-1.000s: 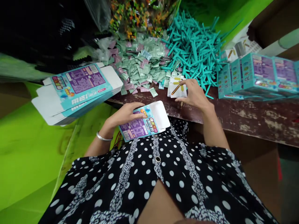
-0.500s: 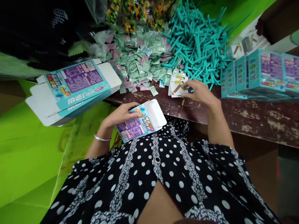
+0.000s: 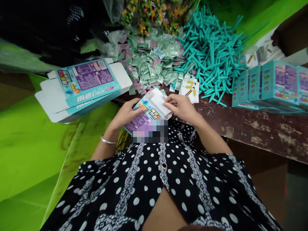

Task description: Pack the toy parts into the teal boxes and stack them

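Turquoise carton point(image 3: 148, 112), unclosed at one end, sits gripped in the left hand point(image 3: 126, 114). The right hand point(image 3: 181, 107) curls at its mouth, grip unclear. Assembled boxes point(image 3: 275, 78) stand rightward; open-flapped cartons point(image 3: 91, 78) lie leftward.

I list 1 black garment point(image 3: 154, 178), white-dotted; patterned trim strips point(image 3: 130, 179); 1 dark, pale-rimmed button point(image 3: 164, 166); 1 silver left-wrist bangle point(image 3: 108, 141).

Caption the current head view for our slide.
Left hand holds a printed box, right hand at its white flap, teal sticks beyond.
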`<state>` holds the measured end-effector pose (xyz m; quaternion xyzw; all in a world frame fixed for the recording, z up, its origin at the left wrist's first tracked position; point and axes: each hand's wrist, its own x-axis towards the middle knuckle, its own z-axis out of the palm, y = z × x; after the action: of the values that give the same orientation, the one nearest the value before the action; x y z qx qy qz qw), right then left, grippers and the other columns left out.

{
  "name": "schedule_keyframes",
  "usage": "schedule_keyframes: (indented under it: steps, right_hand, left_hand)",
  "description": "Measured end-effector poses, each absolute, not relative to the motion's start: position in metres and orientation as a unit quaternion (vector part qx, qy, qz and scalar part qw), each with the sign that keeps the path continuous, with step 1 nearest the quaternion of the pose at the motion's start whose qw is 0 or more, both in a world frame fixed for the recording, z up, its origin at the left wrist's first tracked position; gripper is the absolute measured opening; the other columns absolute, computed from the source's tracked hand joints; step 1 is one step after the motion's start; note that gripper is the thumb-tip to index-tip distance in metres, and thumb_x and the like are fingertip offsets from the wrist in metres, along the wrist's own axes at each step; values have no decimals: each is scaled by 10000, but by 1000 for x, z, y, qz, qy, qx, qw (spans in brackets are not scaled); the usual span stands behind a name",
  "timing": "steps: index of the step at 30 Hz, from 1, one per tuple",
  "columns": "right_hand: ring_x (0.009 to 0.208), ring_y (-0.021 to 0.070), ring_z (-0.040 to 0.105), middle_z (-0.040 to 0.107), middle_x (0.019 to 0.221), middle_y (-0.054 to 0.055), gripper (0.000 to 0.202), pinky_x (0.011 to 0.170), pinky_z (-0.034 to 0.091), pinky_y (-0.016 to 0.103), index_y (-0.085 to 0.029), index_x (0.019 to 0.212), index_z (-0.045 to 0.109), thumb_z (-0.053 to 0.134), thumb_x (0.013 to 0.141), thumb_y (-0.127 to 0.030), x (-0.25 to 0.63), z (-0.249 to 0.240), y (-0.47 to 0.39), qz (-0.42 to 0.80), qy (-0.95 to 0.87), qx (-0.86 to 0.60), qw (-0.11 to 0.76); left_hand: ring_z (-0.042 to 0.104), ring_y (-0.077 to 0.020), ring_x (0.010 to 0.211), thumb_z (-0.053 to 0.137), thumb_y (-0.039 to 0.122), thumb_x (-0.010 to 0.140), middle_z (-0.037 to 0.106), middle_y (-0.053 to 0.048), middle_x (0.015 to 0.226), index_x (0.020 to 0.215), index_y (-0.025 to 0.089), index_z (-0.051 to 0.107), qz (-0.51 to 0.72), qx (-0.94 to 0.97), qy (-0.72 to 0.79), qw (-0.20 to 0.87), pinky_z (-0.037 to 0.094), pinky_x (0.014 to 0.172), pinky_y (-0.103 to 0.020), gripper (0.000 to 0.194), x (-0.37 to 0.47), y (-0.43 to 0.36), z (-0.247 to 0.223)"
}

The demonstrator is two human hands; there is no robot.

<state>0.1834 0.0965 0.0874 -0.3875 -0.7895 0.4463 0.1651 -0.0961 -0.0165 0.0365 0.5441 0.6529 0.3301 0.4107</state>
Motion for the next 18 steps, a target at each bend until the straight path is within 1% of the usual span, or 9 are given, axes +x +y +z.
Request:
schedule_keyframes:
  steps: [1,3,5,8,11,12,14,16,18]
  right_hand:
    - [865,258,745,803,911,73,350,821,605,437,-245,956,775,690,1045,-572,175,83,101,431,-801,-388,149]
    - [933,286,754,815,944,98,320,890,601,464,-241,1011,795,650,1085,-517,160,72,119,349,-825,-419,149]
    - [1024,341,760,822,1012,151,257,942,591,502,-211,1059,811,693,1064,-440,146,60,137,257,-841,-458,127]
    - [1131,405,760,814,1189,240,262,962,589,501,-145,1152,813,798,979,-341,125,46,153,202,-854,-479,13]
    - [1210,411,753,771,1360,269,265,983,575,472,-122,1213,788,751,1002,-278,114,45,155,197,-855,-476,-55]
    - [1224,407,750,774,1358,258,230,988,566,466,-127,1194,781,726,1015,-261,114,47,153,202,-855,-473,-59]
    - [1189,379,759,808,1241,199,155,974,555,446,-161,1142,761,697,1037,-255,116,54,149,225,-851,-473,-33]
    - [1056,321,782,811,1047,112,124,918,557,413,-206,1110,734,696,1063,-314,119,63,140,284,-838,-464,20]
    - [899,264,782,769,902,48,165,857,559,388,-225,1090,717,732,1058,-386,123,72,129,373,-819,-434,52]
  left_hand:
    - [747,-293,971,797,737,835,853,-86,1135,1164,191,805,329,542,655,411,585,889,-354,638,-97,-18,36]
    - [741,-288,953,787,736,847,849,-84,1118,1145,192,800,320,536,664,410,583,881,-354,620,-101,-23,36]
    - [736,-288,938,770,748,855,844,-84,1096,1117,192,792,306,531,676,409,577,862,-353,615,-106,-27,36]
    - [733,-302,950,753,760,853,839,-95,1099,1104,185,783,286,526,696,397,567,861,-362,628,-112,-32,36]
    - [737,-323,980,735,755,862,841,-112,1142,1126,185,781,270,529,708,383,561,880,-378,630,-116,-35,36]
    - [739,-329,988,727,756,868,843,-116,1155,1132,187,782,265,530,711,379,558,881,-382,629,-117,-35,35]
    - [743,-342,992,714,767,878,846,-124,1166,1142,188,784,258,529,718,372,547,871,-388,640,-118,-33,35]
    - [740,-342,968,715,778,878,849,-122,1142,1136,189,785,259,530,718,370,538,848,-385,647,-116,-27,35]
    - [732,-326,937,734,761,874,849,-109,1098,1104,187,785,273,540,704,373,535,826,-369,620,-111,-19,36]
